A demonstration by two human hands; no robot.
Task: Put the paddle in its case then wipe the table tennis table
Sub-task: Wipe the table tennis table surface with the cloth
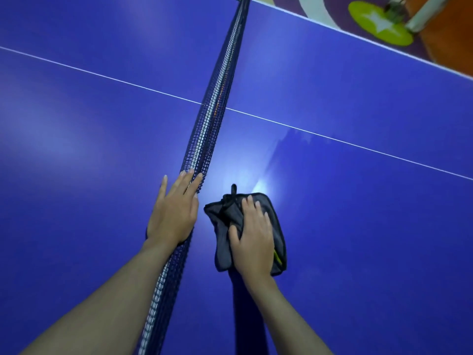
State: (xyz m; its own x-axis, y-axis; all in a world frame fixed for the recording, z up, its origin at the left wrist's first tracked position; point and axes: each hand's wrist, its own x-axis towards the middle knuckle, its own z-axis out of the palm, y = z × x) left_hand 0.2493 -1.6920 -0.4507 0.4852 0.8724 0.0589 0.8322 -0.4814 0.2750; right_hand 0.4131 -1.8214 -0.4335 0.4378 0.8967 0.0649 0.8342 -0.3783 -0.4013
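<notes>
Counter (358,201) of glossy blue fills the view, split by a black net (217,98) and crossed by a thin white line. Beyond its far edge lies a green disc (378,21) with a white star. A dark grey cloth (225,226) lies just right of the net, under the right hand (252,239), whose spread fingers press it flat. The left hand (174,208) rests open on the net's top edge.

Right hand (253,239) flat on dark cloth (225,226), blue table (358,213).
</notes>
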